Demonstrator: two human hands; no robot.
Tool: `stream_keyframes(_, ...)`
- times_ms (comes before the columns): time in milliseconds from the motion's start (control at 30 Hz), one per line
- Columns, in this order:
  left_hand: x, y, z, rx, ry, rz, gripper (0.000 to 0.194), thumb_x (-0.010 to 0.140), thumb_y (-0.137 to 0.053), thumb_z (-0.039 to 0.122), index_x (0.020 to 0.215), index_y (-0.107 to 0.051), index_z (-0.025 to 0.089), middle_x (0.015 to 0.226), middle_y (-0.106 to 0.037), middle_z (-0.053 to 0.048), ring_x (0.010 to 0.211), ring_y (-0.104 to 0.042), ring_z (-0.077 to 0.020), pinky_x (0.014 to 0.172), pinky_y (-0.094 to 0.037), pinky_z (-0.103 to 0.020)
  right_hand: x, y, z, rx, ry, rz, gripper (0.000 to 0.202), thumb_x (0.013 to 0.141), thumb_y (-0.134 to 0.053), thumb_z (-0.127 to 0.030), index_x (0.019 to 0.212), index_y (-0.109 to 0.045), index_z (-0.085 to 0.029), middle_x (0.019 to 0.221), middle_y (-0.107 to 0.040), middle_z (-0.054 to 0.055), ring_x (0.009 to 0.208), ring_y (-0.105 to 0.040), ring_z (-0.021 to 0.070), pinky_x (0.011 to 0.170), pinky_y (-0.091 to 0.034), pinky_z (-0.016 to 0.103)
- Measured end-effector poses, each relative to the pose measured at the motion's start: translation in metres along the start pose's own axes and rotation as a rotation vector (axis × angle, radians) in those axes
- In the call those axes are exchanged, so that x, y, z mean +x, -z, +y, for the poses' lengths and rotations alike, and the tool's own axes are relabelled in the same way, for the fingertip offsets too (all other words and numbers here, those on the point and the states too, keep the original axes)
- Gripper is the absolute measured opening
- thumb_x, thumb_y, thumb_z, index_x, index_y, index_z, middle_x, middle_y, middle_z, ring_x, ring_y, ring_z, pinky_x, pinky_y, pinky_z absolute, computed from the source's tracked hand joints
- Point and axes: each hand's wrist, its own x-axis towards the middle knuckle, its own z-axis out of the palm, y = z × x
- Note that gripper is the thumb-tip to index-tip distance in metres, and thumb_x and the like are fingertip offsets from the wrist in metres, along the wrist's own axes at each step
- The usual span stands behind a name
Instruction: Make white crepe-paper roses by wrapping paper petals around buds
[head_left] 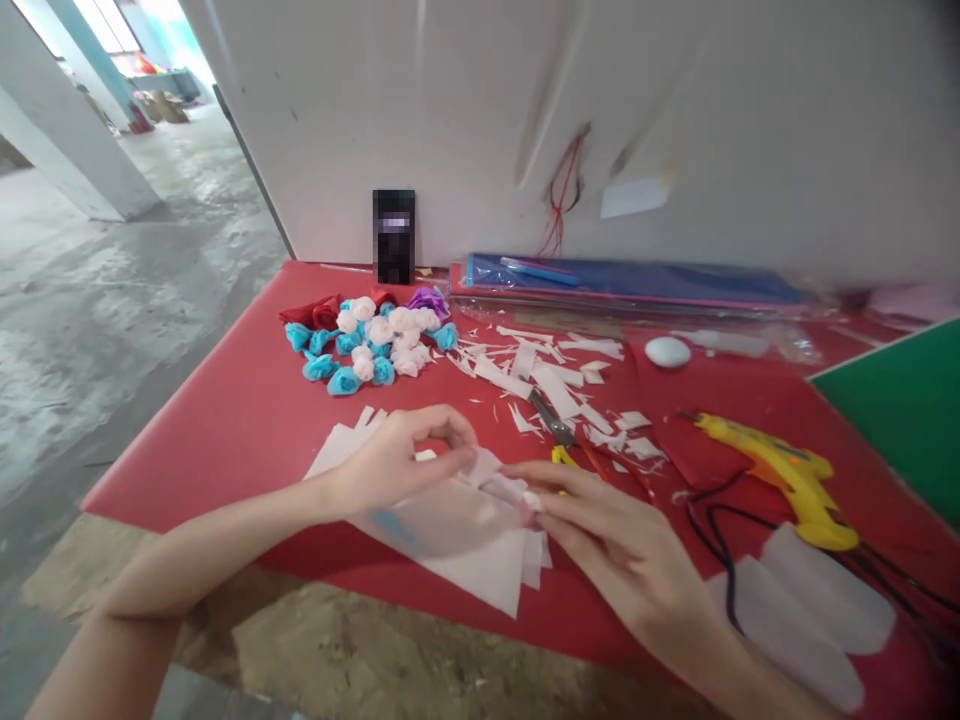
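Right hand [634,535]: grip pinches 1 end of white paper strip [504,486]; left hand [399,458]: grip pinches the other, above white paper sheets [480,565] on red worktop [225,420].

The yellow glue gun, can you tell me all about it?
The yellow glue gun looks like plastic, with some orange, a dark, narrow tip pointing left and a handle. It lies on its side on the red tabletop, right of the right hand. Black cord lies near its handle. No hand touches it.
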Motion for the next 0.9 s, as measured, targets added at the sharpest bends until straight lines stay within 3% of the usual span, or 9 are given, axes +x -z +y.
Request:
stream_keyframes(100, 0.008, -0.01, 0.021, -0.064, -0.073, -0.034, 0.005, 0.077, -0.053, 0.017, 0.081, -0.054, 0.014, 0.074, -0.06, -0.001, 0.069, -0.058, -0.009, 0.067, -0.047, -0.021, 0.001, 0.01, -0.011, 0.021, -0.047, 0.143, 0.015, 0.079, -0.052, -0.013, 0.076, -0.064, -0.022, 0.091, -0.066, 0.004, 0.077, -0.066, 0.0132, 0.061, -0.053, 0.015)
stream_keyframes(200, 0.015, -0.015, 0.032, -0.037, -0.145, -0.029, 0.012, 0.078, -0.053, 0.018, 0.09, -0.053, 0.015, 0.073, -0.061, 0.0, 0.068, -0.058, -0.0088, 0.067, -0.047, -0.021, 0.002, 0.015, -0.018, -0.003, -0.086, 0.194, 0.019, 0.079, -0.052, -0.014, 0.065, -0.062, -0.021, 0.079, -0.065, 0.001, 0.063, -0.065, 0.0107, 0.052, -0.052, 0.011)
stream_keyframes(333, 0.02, -0.021, 0.041, -0.035, -0.192, -0.04, 0.014, 0.077, -0.054, 0.017, 0.091, -0.053, 0.014, 0.073, -0.061, -0.001, 0.071, -0.058, -0.0091, 0.071, -0.046, -0.02, 0.003, 0.017, -0.021, -0.059, 0.017, 0.264, 0.016, 0.077, -0.053, -0.011, 0.072, -0.061, -0.023, 0.071, -0.067, -0.002, 0.06, -0.065, 0.0098, 0.055, -0.053, 0.011)
stream_keyframes(533, 0.021, -0.029, 0.042, -0.159, -0.305, 0.004, 0.012, 0.075, -0.057, 0.013, 0.086, -0.051, 0.013, 0.076, -0.061, -0.001, 0.069, -0.056, -0.007, 0.066, -0.048, -0.016, 0.001, 0.02, -0.02, -0.271, 0.132, 0.311, 0.017, 0.077, -0.05, -0.009, 0.08, -0.06, -0.022, 0.066, -0.069, -0.001, 0.052, -0.064, 0.0109, 0.052, -0.053, 0.015)
stream_keyframes(667, 0.021, -0.029, 0.039, -0.088, -0.399, 0.017, 0.008, 0.076, -0.052, 0.005, 0.078, -0.056, 0.012, 0.072, -0.062, -0.002, 0.068, -0.056, -0.0077, 0.066, -0.048, -0.018, -0.001, 0.019, -0.018, -0.402, 0.215, 0.341, 0.02, 0.076, -0.047, -0.005, 0.083, -0.059, -0.02, 0.068, -0.07, 0.001, 0.055, -0.066, 0.0123, 0.056, -0.054, 0.017)
stream_keyframes(900, 0.022, -0.032, 0.04, -0.03, -0.434, -0.01, 0.013, 0.073, -0.057, 0.006, 0.081, -0.065, 0.003, 0.073, -0.066, -0.01, 0.068, -0.059, -0.0105, 0.065, -0.05, -0.019, -0.002, 0.013, -0.016, -0.386, 0.251, 0.317, 0.022, 0.077, -0.044, -0.003, 0.087, -0.055, -0.02, 0.065, -0.067, 0.0, 0.055, -0.064, 0.0104, 0.052, -0.051, 0.015)
